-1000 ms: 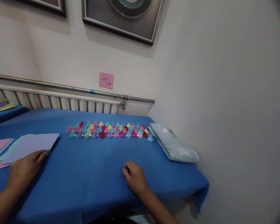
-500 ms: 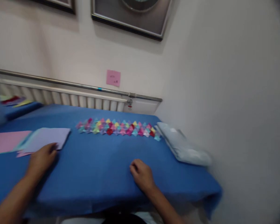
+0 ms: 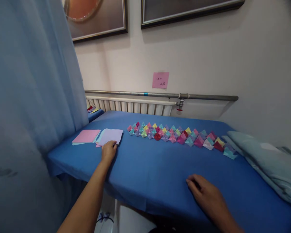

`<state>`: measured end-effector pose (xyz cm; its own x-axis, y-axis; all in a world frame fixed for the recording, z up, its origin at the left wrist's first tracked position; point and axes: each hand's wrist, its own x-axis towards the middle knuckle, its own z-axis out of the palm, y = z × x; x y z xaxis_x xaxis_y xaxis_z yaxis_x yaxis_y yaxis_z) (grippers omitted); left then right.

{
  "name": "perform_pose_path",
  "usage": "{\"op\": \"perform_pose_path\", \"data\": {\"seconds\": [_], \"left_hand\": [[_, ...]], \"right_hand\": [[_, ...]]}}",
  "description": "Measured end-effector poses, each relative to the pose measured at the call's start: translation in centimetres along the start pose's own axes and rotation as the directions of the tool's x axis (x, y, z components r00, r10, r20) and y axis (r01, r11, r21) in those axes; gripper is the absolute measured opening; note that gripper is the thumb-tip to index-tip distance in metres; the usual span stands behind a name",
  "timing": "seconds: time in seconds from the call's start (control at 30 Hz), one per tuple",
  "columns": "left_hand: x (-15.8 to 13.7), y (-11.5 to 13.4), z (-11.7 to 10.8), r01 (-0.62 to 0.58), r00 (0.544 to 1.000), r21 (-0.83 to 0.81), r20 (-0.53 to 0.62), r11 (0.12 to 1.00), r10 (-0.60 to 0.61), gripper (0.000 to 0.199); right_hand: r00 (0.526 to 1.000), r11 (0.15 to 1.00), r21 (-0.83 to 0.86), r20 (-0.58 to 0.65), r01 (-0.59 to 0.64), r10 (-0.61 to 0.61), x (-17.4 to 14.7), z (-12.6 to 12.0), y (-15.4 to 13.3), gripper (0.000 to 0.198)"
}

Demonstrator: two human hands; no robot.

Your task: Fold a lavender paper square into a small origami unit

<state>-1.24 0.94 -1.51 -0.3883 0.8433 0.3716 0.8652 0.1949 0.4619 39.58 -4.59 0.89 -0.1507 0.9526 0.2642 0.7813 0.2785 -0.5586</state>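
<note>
Flat lilac paper sheet point(image 3: 111, 136) atop stack

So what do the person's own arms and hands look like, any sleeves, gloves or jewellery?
Both are bare. The left hand and its forearm show no sleeve, glove, watch or ring as far as the picture's lower edge. The right hand is likewise ungloved, with no ring or wristband visible, and its forearm is uncovered up to the frame edge. No markings show on either.

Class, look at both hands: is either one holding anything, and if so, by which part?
Nothing is held. The left hand rests its fingertips on the near edge of the lavender paper sheet; the right hand lies on the blue cloth.
</note>
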Motion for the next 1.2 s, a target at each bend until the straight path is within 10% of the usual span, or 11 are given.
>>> {"op": "perform_pose_path", "data": {"seconds": [1.2], "left_hand": [[-0.2,-0.3,-1.9,0.158,0.934,-0.417,-0.232,0.895,-0.272,0.028]], "right_hand": [[1.0,1.0,0.014,-0.006,0.004,-0.004,0.0,-0.1,-0.3,0.028]]}}
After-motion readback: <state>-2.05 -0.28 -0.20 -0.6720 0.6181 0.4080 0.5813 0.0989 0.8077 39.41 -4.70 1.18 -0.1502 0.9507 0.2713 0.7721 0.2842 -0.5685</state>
